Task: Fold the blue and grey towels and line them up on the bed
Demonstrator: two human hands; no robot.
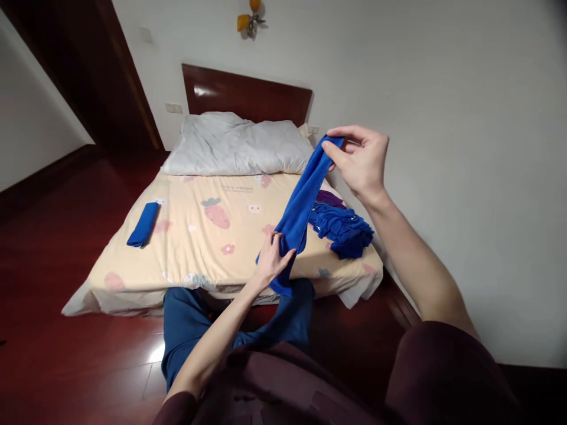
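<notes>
A blue towel (300,203) is stretched on a slant above the bed, narrow and gathered lengthwise. Its upper end is pinched between the thumb and fingers of my right hand (361,156), raised near the wall. Lower down, my left hand (271,260) grips the same cloth, with the thumb lying across its front; part of those fingers is hidden. A loose end of the towel hangs below my left hand over my knee. On the right side of the bed lies a rumpled heap of blue cloths (343,230). A folded blue cloth bundle (144,224) rests at the left.
The bed (186,236) has a pale yellow sheet with strawberry prints. A grey-white quilt (239,141) is bunched before the dark wooden headboard (248,91). Behind the blue heap shows a purple cloth (330,199). A white wall (465,147) stands close on the right.
</notes>
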